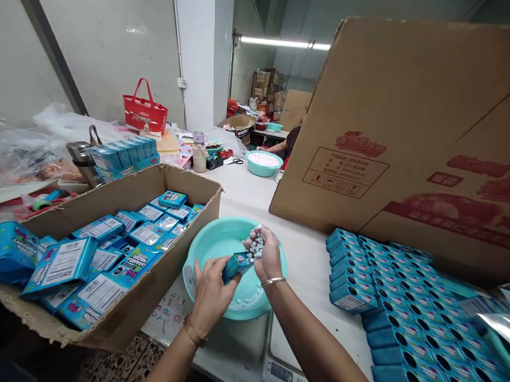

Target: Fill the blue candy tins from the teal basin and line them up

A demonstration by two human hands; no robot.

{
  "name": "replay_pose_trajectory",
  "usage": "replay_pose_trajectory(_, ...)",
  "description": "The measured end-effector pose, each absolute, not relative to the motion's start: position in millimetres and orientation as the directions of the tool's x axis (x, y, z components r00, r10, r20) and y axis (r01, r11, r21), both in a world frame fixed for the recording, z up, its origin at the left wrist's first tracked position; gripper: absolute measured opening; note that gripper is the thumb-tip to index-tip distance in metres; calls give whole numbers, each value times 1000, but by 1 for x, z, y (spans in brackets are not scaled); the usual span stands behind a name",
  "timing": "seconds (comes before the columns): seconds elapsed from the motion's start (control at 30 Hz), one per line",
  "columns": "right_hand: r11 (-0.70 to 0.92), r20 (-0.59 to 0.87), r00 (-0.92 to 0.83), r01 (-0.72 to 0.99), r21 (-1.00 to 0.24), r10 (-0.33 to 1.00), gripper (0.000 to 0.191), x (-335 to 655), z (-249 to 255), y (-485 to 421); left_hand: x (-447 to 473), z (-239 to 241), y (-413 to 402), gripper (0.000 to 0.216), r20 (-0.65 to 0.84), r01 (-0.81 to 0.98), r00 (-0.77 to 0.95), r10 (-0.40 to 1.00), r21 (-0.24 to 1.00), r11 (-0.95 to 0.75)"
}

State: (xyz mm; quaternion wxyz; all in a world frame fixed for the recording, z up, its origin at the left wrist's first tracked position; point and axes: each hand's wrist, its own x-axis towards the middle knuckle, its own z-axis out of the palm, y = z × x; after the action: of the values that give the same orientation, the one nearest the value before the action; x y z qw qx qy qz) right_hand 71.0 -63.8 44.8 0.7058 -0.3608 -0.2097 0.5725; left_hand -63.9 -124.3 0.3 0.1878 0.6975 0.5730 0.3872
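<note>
My left hand (214, 287) grips a small blue candy box (236, 266), tilted over a turquoise basin (201, 240). Cupped beside the box's end, my right hand (267, 256) holds a heap of small pale candies (255, 244). The candies touch or nearly touch the box; its opening is partly hidden. A few more pale pieces lie on the basin's floor. Just below the basin, partly under my right forearm, sits a white digital scale (287, 367).
At left, a cardboard carton (129, 328) holds many loose blue boxes. Rows of blue boxes (391, 298) stand at right before a large upright cardboard sheet (406, 118). Farther back are a second basin (264, 166) of pale candies, scissors (236, 161) and another person's arm (280, 147).
</note>
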Motion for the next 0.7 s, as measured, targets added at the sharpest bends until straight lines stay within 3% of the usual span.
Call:
replay_pose_trajectory(0.3, 23, -146, 214, -631, -775, 966, 19, 76, 55, -61, -62, -1, -123, 40, 390, 644, 21, 921, 699, -311)
replay_pose_trajectory(0.7, -44, -172, 103, -725, -688, 980, 13, 81, 61, -67, -61, 0, -121, 38, 316, 591, 54, 947, 754, -286)
